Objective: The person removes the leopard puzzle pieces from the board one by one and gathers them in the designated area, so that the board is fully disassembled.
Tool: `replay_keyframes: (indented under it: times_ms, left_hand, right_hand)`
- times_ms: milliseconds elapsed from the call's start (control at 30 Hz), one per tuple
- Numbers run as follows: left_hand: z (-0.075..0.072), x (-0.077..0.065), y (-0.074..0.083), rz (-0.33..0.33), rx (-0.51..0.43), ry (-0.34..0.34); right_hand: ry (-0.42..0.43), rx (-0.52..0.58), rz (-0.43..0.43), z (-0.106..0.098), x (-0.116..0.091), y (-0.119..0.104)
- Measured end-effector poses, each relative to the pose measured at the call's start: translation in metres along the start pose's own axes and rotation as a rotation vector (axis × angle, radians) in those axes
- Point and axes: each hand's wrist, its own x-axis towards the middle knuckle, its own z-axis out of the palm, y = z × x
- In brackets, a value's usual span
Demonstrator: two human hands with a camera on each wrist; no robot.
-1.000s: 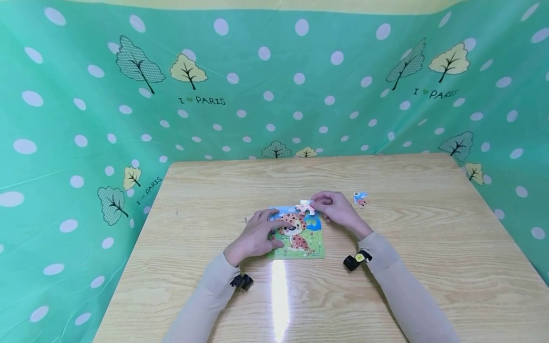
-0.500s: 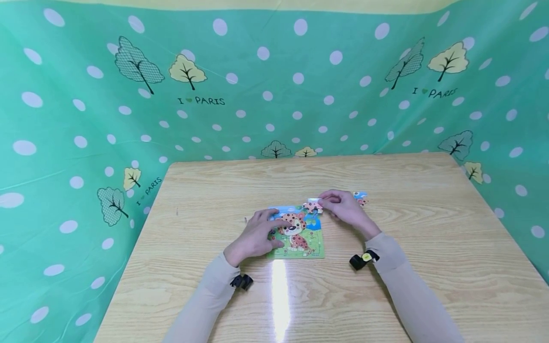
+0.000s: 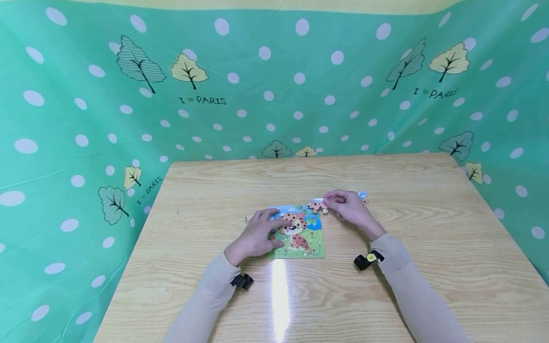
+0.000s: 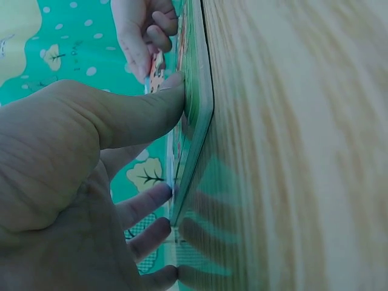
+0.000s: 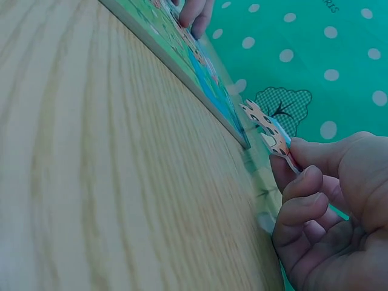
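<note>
A square jigsaw board [image 3: 317, 247] with a spotted cub on green grass and blue sky lies mid-table. My left hand [image 3: 255, 236] rests on its left part, fingers spread; in the left wrist view the thumb [image 4: 145, 118] presses the board's face near its edge. Just past the board's upper right corner, my right hand [image 3: 349, 209] pinches a spotted jigsaw piece [image 3: 317, 206] between thumb and fingertips. The right wrist view shows this piece [image 5: 270, 130] raised and tilted beyond the board's corner, its lower edge covered by the fingers.
A second loose piece [image 3: 363, 196], blue and pink, lies behind my right hand, partly covered by it. A tiny object [image 3: 246, 219] lies left of the board. Green dotted cloth [image 3: 274, 95] hangs behind the wooden table [image 3: 206, 190] and at its sides.
My right hand has drawn the jigsaw piece rightward from over the board's top edge to its upper right corner, and now partly covers the second piece. The left hand has stayed put.
</note>
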Motion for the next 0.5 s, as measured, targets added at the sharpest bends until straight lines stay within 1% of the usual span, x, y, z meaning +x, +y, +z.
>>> replay_keyframes:
  times_ms: [200,500]
  left_hand:
    - [0.001,0.000,-0.002,-0.013,0.011,-0.008]
    - [-0.001,0.000,-0.001,-0.004,0.019,-0.016]
  right_hand:
    - [0.002,0.006,0.006,-0.007,-0.001,0.000]
    - [0.016,-0.029,-0.012,-0.028,-0.004,-0.002]
